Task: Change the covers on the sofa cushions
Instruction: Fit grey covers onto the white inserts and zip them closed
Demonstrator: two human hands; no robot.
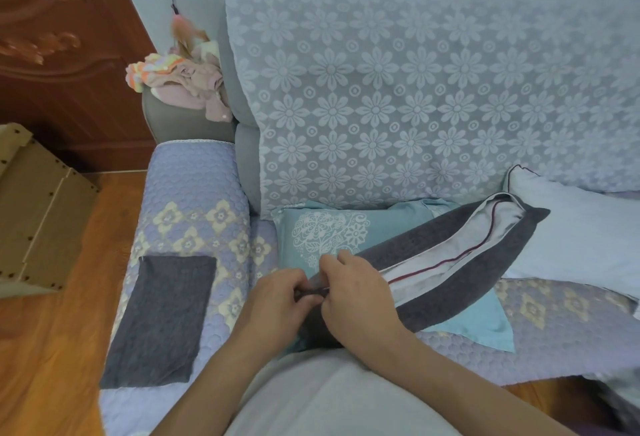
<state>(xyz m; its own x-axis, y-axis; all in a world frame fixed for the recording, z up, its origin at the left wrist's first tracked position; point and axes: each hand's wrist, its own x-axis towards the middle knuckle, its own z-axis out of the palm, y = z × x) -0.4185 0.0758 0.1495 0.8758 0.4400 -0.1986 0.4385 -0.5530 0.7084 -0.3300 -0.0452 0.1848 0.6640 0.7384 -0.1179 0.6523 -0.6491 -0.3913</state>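
A cushion in a dark grey cover (pixel 460 272) lies edge-up on the sofa seat, its long opening gaping and showing the pale inner cushion (pixel 446 252) with a dark red piping line. My left hand (pixel 277 300) and my right hand (pixel 349 293) meet at the near end of that opening, both pinching the grey cover's edge. Under it lies a teal cover (pixel 332 231) with a white floral print. A pale blue cushion (pixel 581 227) rests at the right. A second dark grey cover (pixel 162 317) lies flat on the armrest.
The sofa back wears a lace flower throw (pixel 415 96). A quilted lilac cover (pixel 197 186) wraps the armrest. Pink clothes (pixel 180 82) are piled behind the armrest. A cardboard box (pixel 38 207) and a brown wooden door (pixel 62 37) stand at the left, over wooden floor.
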